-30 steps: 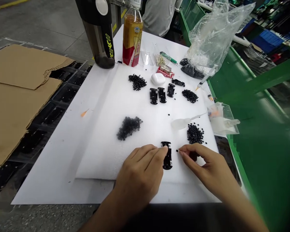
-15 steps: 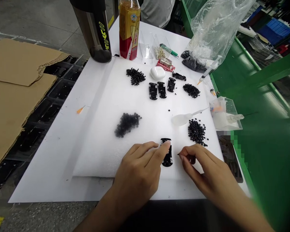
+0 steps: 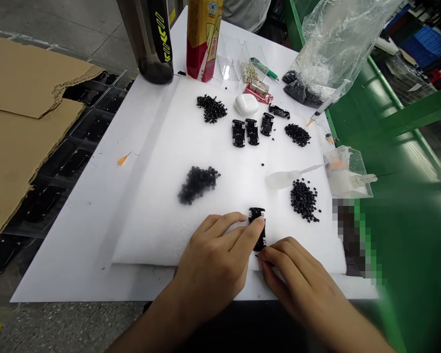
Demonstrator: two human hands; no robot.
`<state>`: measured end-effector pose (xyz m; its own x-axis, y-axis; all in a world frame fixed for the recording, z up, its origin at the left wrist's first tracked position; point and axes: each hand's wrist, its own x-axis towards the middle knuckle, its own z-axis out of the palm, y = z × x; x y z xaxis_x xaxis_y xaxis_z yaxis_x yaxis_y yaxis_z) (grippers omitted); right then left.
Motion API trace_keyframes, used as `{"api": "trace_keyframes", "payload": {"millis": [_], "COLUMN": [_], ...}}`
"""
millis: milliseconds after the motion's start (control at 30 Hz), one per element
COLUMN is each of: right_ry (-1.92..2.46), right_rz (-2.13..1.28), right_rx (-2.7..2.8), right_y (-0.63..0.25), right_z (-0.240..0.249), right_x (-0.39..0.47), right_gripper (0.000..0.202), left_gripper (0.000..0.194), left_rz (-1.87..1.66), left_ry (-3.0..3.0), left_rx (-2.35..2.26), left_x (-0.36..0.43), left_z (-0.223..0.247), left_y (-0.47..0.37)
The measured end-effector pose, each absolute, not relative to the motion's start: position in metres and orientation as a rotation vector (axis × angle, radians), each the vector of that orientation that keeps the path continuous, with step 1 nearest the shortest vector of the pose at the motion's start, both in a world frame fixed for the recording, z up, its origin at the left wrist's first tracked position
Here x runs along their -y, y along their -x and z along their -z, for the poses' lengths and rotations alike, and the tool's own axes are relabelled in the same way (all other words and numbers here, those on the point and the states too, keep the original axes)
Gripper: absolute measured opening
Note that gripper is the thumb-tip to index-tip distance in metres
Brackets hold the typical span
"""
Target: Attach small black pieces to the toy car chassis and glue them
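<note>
A small black car-shaped part (image 3: 260,243) lies on the white foam sheet near its front edge. My left hand (image 3: 215,252) is to its left, fingers stretched and apart, with the index fingertip pressing on the part's top; its thumb is hidden. My right hand (image 3: 297,279) is closed in a pinch at the part's lower end. A tiny dark piece (image 3: 257,255) shows at its fingertips, too small to make out fully. To the right lies a pile of small black square pieces (image 3: 304,201).
More black piles (image 3: 199,184) sit on the foam (image 3: 150,230), with several similar car-shaped parts (image 3: 238,133) behind. A white dropper (image 3: 282,179), a syringe (image 3: 329,102), a clear box (image 3: 353,171), a drink bottle (image 3: 202,44) and a dark tumbler (image 3: 154,49) stand around.
My right hand has moved left and toward me, bringing its pinched fingers to the lower end of the black part. My left index finger stays on the part. The view has shifted slightly.
</note>
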<state>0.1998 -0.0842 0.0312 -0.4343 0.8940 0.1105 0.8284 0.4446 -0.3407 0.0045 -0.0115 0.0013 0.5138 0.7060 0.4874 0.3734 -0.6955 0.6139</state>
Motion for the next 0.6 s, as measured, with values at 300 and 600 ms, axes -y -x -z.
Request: {"api": "trace_keyframes", "payload": {"millis": [300,600], "right_ry": [1.568,1.512], "right_rz": [-0.267,-0.168], "right_rx": [2.399,2.652], "right_y": [-0.196,-0.193], "right_z": [-0.035,-0.046], "right_x": [0.081,0.072], "right_gripper": [0.021,0.027], "left_gripper": [0.040,0.045], "left_rz": [-1.033,-1.026], "left_ry": [-2.329,-2.322], "left_rx": [-0.895,-0.885], "left_x": [0.012,0.012], "left_z": [-0.001,0.000], "left_y": [-0.003,-0.002]}}
